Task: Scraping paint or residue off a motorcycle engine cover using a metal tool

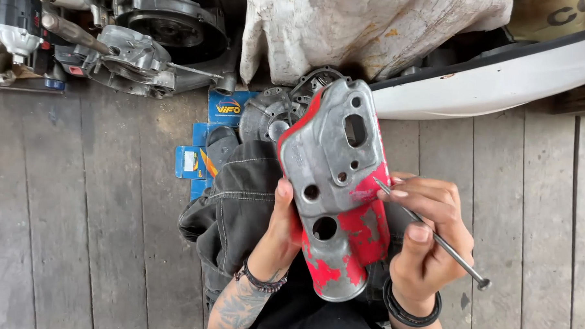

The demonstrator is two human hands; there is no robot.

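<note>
The left forearm (235,308) bears dark tattoo lines, with a dark beaded bracelet (260,281) at the wrist. A thick black band (409,311) rings the right wrist. Dark grey stitched trousers (236,201) cover the legs.

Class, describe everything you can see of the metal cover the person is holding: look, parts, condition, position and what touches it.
The metal cover is a cast, dull silver piece, seemingly aluminium, with patches of chipped red paint along its left edge and lower half. It has several round holes and one oblong slot. It is held upright and tilted over the lap, above the plank floor. The left hand grips its left edge; the right hand presses a thin metal rod tip against its right side.
</note>
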